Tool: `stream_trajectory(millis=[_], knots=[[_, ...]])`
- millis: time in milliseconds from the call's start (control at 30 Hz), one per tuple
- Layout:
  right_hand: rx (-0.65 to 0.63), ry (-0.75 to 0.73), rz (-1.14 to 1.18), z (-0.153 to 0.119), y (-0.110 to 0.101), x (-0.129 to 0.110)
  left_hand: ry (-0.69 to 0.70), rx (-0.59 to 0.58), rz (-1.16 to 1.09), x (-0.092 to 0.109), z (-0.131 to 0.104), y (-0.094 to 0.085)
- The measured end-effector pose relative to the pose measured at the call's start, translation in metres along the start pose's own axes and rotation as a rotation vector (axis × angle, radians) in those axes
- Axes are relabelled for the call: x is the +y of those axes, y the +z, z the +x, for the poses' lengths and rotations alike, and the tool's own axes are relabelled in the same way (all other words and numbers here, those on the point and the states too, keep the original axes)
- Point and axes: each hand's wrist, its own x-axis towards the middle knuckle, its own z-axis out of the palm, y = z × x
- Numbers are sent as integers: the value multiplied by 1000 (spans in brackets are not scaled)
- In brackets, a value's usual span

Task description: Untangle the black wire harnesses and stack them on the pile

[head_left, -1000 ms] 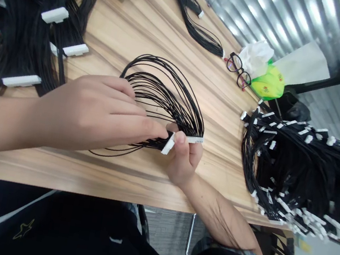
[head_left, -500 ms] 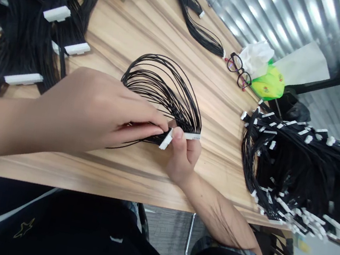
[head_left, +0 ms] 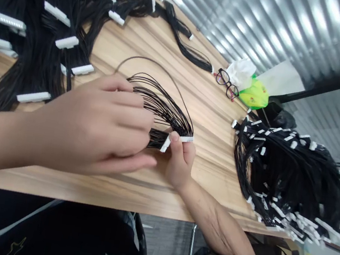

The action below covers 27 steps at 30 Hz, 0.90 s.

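My right hand (head_left: 180, 160) pinches the white connectors (head_left: 186, 139) of a black wire harness between thumb and fingers. A second white connector end (head_left: 165, 144) tilts downward beside the thumb. From the connectors, the black wires (head_left: 167, 107) bend left in a loop, and one wire arcs higher than the others. My left hand (head_left: 115, 122) is slightly blurred, its fingers curled over the bundle and its thumb stretched toward the connectors. Wires run in behind its fingers; its palm side is hidden.
Many black harnesses with white connectors (head_left: 33, 97) cover the table's left. Another pile (head_left: 292, 174) lies at the right edge. Glasses (head_left: 227, 84), a green packet (head_left: 254, 93) and a thin wire bundle (head_left: 191, 57) lie along the back, before a corrugated metal wall (head_left: 256, 20).
My left hand has come away from the connectors and curled its fingers over the wires. One wire now arcs apart from the loop. My right hand keeps its pinch; the view has shifted slightly.
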Motion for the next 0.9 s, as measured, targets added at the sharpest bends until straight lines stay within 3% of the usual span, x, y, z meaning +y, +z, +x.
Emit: stream_trajectory(millis=[67,133,300,400,500,567,733,900], knots=[[42,59,37,3,1,4,124,1,94,8,-4,-7],[48,77,42,3,2,9,201,-28,24,18,-9,-10],[10,90,66,0,3,14,261,-63,-118,19,-12,-2],[19,97,81,2,3,10,201,-34,-39,6,-5,4],[-3,109,44,4,4,3,-16,41,26,-3,-1,7],[-25,98,29,4,3,-1,-87,75,89,-5,-2,9],[-73,88,67,1,2,-1,-51,37,183,-6,-6,12],[-60,93,58,-1,4,3,-51,76,192,-7,-7,12]])
